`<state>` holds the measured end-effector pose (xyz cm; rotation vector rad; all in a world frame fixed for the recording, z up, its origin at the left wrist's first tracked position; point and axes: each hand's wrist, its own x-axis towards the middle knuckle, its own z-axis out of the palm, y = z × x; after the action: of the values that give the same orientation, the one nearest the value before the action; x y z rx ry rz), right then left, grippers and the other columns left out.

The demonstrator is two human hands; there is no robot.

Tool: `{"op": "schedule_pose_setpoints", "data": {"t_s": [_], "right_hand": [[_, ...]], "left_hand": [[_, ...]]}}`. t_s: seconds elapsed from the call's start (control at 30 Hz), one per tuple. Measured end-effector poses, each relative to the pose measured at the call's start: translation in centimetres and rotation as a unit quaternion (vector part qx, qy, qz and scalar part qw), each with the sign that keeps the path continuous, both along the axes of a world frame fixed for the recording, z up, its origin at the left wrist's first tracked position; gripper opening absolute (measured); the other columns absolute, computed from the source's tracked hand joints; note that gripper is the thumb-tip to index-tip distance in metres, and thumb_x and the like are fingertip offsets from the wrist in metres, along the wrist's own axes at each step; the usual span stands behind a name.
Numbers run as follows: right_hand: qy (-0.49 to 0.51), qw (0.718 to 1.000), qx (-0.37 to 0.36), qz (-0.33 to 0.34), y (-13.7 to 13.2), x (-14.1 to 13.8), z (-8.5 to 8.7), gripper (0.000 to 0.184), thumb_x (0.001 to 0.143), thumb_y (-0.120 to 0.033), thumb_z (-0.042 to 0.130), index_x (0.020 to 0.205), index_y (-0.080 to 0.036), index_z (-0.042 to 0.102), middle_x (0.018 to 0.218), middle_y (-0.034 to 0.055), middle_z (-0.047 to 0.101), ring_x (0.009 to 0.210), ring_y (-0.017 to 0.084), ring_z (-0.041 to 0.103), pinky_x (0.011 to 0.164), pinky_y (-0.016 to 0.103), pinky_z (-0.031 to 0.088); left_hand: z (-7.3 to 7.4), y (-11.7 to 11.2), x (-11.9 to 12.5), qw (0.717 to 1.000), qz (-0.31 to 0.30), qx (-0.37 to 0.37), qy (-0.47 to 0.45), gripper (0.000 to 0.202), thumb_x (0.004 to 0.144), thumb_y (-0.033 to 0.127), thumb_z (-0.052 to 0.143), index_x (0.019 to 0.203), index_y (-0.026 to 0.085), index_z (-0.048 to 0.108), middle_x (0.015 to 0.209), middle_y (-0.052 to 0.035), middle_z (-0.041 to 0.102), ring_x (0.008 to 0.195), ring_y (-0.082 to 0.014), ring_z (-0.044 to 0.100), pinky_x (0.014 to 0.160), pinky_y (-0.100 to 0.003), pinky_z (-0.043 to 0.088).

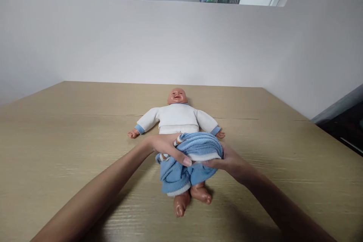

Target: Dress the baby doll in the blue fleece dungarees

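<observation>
A baby doll lies on its back on the table, head away from me and bare feet toward me. It wears a white long-sleeved top with blue cuffs, and blue trousers with a white hem. Over its hips I hold a bunched, gathered blue garment with a white band. My left hand grips its left side, thumb lying across the front. On the opposite side my right hand pinches the white band, with its fingers partly hidden behind the cloth. Whether this garment is separate from the trousers, I cannot tell.
The wood-coloured table has thin seams running across it behind the doll. A white partition rises at its far edge. A dark object stands beyond the table's right side.
</observation>
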<state>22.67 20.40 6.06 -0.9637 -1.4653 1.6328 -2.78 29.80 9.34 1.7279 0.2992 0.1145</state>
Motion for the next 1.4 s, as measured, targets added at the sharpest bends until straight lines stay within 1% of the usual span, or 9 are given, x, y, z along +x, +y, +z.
{"op": "schedule_pose_setpoints", "data": {"t_s": [0.1, 0.27, 0.4, 0.5, 0.63, 0.77, 0.97, 1.2, 1.4], "right_hand": [[-0.018, 0.992, 0.028, -0.125, -1.7, -1.5, 0.7, 0.038, 0.093, -0.046, 0.079, 0.12, -0.02, 0.078, 0.118, 0.0091, 0.08, 0.111, 0.03, 0.071, 0.101, 0.043, 0.056], [-0.098, 0.952, 0.028, -0.289, -7.4, -4.8, 0.3, 0.046, 0.089, -0.053, 0.082, 0.125, -0.024, 0.076, 0.12, 0.0123, 0.08, 0.115, 0.038, 0.072, 0.104, 0.048, 0.059], [-0.154, 0.94, -0.056, -0.3, -13.0, -6.7, -2.8, 0.061, 0.087, -0.06, 0.083, 0.134, -0.023, 0.073, 0.121, 0.0175, 0.079, 0.121, 0.043, 0.07, 0.104, 0.049, 0.06], [-0.179, 0.928, -0.053, -0.323, -15.0, -6.8, -5.3, 0.059, 0.086, -0.062, 0.082, 0.128, -0.02, 0.076, 0.112, 0.0197, 0.08, 0.117, 0.046, 0.071, 0.101, 0.049, 0.06], [-0.217, 0.899, 0.006, -0.38, -15.1, -5.8, -6.8, 0.057, 0.089, -0.061, 0.077, 0.128, -0.019, 0.074, 0.115, 0.0194, 0.078, 0.115, 0.045, 0.072, 0.104, 0.049, 0.057], [-0.289, 0.879, 0.057, -0.375, -14.6, -4.8, -6.7, 0.037, 0.094, -0.052, 0.07, 0.117, -0.023, 0.076, 0.123, 0.0184, 0.075, 0.113, 0.042, 0.071, 0.1, 0.048, 0.056], [-0.249, 0.91, 0.06, -0.325, -13.3, -3.8, -7.5, 0.037, 0.095, -0.039, 0.066, 0.128, -0.025, 0.076, 0.129, 0.0127, 0.078, 0.125, 0.037, 0.071, 0.106, 0.046, 0.058], [-0.124, 0.944, -0.025, -0.304, -12.0, -4.7, -7.4, 0.046, 0.092, -0.04, 0.066, 0.132, -0.02, 0.073, 0.13, 0.0127, 0.08, 0.125, 0.035, 0.074, 0.107, 0.045, 0.061], [0.02, 0.945, 0.009, -0.325, -10.9, -5.4, -6.0, 0.059, 0.081, -0.021, 0.074, 0.137, -0.026, 0.056, 0.127, 0.0088, 0.078, 0.111, 0.027, 0.077, 0.096, 0.037, 0.065]], "left_hand": [[0.5, -0.4, 0.7, 1.0, 0.007, 0.023, 0.003, 0.062, 0.08, 0.049, 0.092, 0.132, 0.02, 0.074, 0.125, -0.0043, 0.08, 0.126, -0.0301, 0.07, 0.114, -0.039, 0.054], [1.2, -1.4, 1.2, 0.994, 0.069, 0.066, 0.051, 0.03, 0.086, 0.039, 0.082, 0.106, 0.017, 0.076, 0.104, -0.0044, 0.079, 0.102, -0.0273, 0.073, 0.094, -0.036, 0.057], [2.4, -2.9, 1.3, 0.983, 0.023, 0.152, 0.099, 0.06, 0.075, 0.03, 0.085, 0.129, 0.023, 0.061, 0.119, -0.0051, 0.074, 0.106, -0.0278, 0.069, 0.089, -0.035, 0.053], [3.1, -4.2, 1.5, 0.966, -0.005, 0.2, 0.164, 0.069, 0.074, 0.032, 0.085, 0.133, 0.024, 0.049, 0.114, -0.0056, 0.071, 0.098, -0.027, 0.068, 0.081, -0.035, 0.05], [2.6, -5.5, 1.9, 0.936, -0.013, 0.265, 0.231, 0.072, 0.075, 0.04, 0.085, 0.131, 0.025, 0.042, 0.09, 0.0003, 0.065, 0.083, -0.0263, 0.066, 0.069, -0.033, 0.046], [1.2, -6.3, 2.4, 0.903, 0.003, 0.323, 0.282, 0.08, 0.075, 0.049, 0.082, 0.137, 0.021, 0.04, 0.091, -0.0049, 0.067, 0.084, -0.0312, 0.068, 0.059, -0.032, 0.042], [1.2, -7.1, 2.9, 0.877, 0.015, 0.351, 0.329, 0.083, 0.078, 0.049, 0.078, 0.145, 0.019, 0.04, 0.097, -0.0107, 0.074, 0.088, -0.0347, 0.073, 0.062, -0.032, 0.044], [1.0, -7.7, 0.7, 0.925, 0.089, 0.294, 0.224, 0.063, 0.081, 0.038, 0.08, 0.132, 0.025, 0.044, 0.109, -0.0074, 0.074, 0.096, -0.0295, 0.071, 0.076, -0.034, 0.048], [0.2, -8.9, -0.9, 0.968, 0.201, 0.118, 0.09, 0.063, 0.08, 0.026, 0.08, 0.131, 0.026, 0.043, 0.111, -0.0015, 0.07, 0.089, -0.0216, 0.067, 0.075, -0.032, 0.05]]}}
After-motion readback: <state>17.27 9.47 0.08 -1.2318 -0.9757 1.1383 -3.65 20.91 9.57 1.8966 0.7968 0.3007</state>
